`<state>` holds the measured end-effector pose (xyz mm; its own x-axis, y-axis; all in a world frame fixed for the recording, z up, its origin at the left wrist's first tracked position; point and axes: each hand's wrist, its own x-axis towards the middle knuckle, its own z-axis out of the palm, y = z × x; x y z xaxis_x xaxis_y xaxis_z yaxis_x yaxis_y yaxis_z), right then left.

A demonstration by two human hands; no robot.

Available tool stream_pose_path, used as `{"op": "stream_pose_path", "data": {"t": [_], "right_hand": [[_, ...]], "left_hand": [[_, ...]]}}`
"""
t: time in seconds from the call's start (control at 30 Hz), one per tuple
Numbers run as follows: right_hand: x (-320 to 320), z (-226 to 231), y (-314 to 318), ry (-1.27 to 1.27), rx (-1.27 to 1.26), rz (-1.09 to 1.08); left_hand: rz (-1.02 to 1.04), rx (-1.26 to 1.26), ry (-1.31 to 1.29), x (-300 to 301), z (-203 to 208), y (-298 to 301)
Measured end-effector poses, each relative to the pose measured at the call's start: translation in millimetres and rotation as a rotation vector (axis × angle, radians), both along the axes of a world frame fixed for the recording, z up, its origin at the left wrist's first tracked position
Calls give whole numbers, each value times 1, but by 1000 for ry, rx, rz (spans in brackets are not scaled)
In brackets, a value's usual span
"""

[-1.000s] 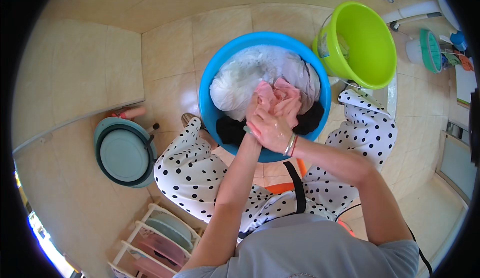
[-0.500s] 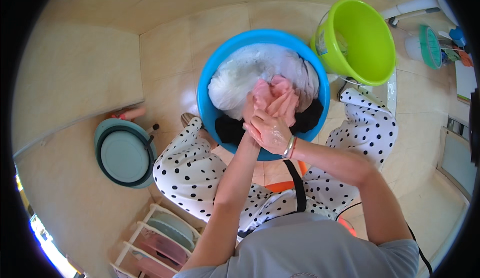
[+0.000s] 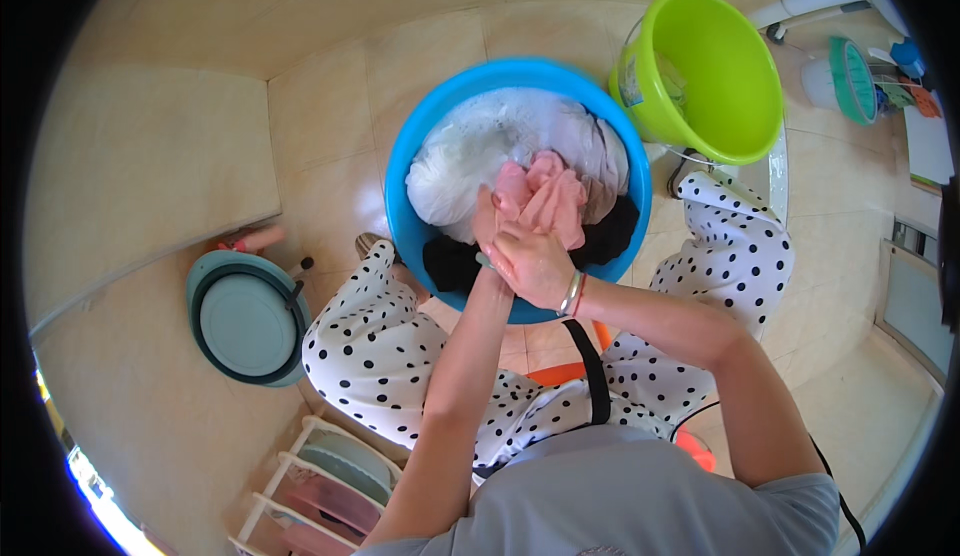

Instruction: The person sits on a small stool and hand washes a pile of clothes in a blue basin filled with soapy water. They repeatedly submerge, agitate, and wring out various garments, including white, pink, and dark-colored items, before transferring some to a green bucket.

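Observation:
A bunched pink cloth (image 3: 552,196) sits over the other laundry in a blue basin (image 3: 397,191). My left hand (image 3: 486,218) is closed against its near left side, its fingers partly hidden by the folds. Across my left wrist lies my right hand (image 3: 532,264), wet, with its fingers curled round that wrist. A small grey-green band (image 3: 484,260) shows at the left wrist beside my right hand. White laundry (image 3: 445,181) with suds fills the basin's left, greyish cloth (image 3: 603,156) its right, and black cloth (image 3: 452,264) lies along the near side.
At the basin's upper right stands a lime-green bucket (image 3: 735,86). A grey-green folding basin (image 3: 250,316) leans by the left wall, and a white rack (image 3: 290,461) with basins is below it. My legs in dotted trousers (image 3: 370,356) flank the blue basin.
My right hand has shifted slightly toward the left wrist, where the grey-green band now shows. The pink cloth stays bunched by my hands. The whole view has moved a little.

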<state>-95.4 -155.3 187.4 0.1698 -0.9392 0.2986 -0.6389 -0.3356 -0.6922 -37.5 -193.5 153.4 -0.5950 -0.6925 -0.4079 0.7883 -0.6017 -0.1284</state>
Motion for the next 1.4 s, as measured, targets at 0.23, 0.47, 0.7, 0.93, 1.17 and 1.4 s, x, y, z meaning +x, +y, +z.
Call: {"op": "stream_pose_path", "data": {"t": [0.23, 0.47, 0.7, 0.93, 1.17, 1.4], "right_hand": [[-80, -75, -33, 376, 219, -43], [-6, 7, -5, 1, 52, 124], [-98, -65, -56, 134, 553, -257], [-126, -99, -62, 46, 884, -255], [-109, -90, -42, -195, 450, -170], [-99, 20, -77, -346, 233, 284]], "left_hand": [[-4, 177, -541, -37, -20, 27], [4, 49, -139, 4, 16, -2], [83, 213, -571, -30, 44, 4], [298, 2, -1306, 54, -72, -9], [-678, -713, -2346, 59, -71, 0], [-606, -1356, -2063, 37, 46, -34]]}}
